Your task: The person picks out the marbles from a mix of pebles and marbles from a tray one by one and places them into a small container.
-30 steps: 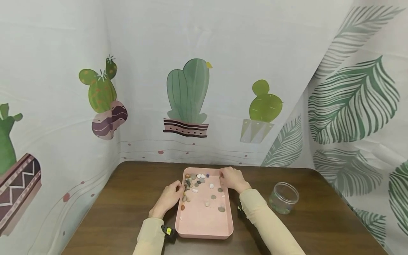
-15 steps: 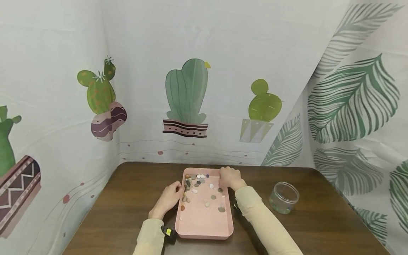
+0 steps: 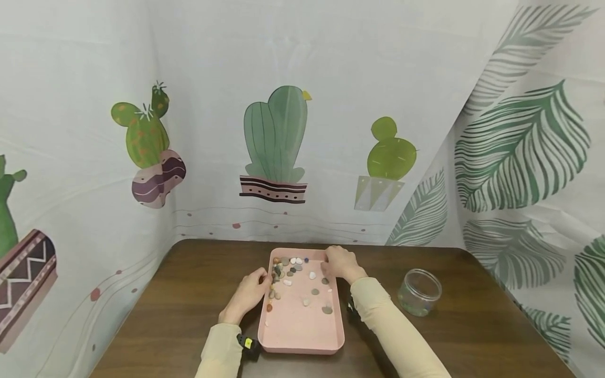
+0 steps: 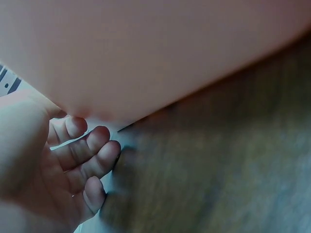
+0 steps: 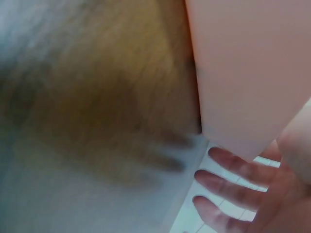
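Note:
A pink rectangular tray lies lengthwise on the table, with several pebbles scattered in its far and middle parts. Dark and brown pebbles cluster along its left side; a white pebble lies near the middle. My left hand pinches the left rim between thumb and index finger, the other fingers loosely bent outside the wall. At the far right corner, my right hand holds the rim, its thumb side over the inside. Its other fingers extend outside the wall, seen in the right wrist view.
A clear round jar with some greenish contents stands on the brown wooden table, right of the right forearm. A cloth backdrop printed with cacti and leaves hangs behind the table.
The right forearm has shifted slightly left, with the hand staying at the tray's far right corner. The left hand keeps its place at the left rim. The head view has turned very slightly.

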Motion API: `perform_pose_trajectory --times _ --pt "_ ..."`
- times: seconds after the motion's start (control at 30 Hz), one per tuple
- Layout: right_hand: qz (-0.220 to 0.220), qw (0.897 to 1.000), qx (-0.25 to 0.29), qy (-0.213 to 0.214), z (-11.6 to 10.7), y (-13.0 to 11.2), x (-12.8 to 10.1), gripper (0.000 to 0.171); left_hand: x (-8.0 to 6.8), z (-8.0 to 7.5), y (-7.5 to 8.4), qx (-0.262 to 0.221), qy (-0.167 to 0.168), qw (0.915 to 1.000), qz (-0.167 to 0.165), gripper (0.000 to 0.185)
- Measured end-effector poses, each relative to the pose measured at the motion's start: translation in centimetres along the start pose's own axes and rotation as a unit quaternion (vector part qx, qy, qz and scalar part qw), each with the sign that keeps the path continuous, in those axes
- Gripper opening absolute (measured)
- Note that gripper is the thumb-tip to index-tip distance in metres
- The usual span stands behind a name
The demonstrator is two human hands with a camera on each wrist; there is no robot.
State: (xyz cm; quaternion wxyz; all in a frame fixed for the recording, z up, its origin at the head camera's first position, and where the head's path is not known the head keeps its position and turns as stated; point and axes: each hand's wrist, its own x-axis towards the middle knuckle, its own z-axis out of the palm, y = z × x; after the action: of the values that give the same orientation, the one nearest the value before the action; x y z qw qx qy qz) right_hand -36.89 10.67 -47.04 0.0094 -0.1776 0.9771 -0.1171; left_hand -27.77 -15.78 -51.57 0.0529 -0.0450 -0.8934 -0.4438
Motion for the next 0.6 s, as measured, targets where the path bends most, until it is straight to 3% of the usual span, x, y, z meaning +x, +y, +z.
perform_pose_trajectory --times 0.2,0.6 --pt "-0.011 1.000 0.002 -0.005 0.32 0.24 -0.17 0.026 -0.07 0.00 -0.15 0.003 0.000 1.0000 -0.004 0.018" --pt "-0.017 1.000 0.008 -0.018 0.16 0.61 -0.30 0.012 0.16 0.19 -0.38 0.010 0.004 0.9999 0.003 0.019"
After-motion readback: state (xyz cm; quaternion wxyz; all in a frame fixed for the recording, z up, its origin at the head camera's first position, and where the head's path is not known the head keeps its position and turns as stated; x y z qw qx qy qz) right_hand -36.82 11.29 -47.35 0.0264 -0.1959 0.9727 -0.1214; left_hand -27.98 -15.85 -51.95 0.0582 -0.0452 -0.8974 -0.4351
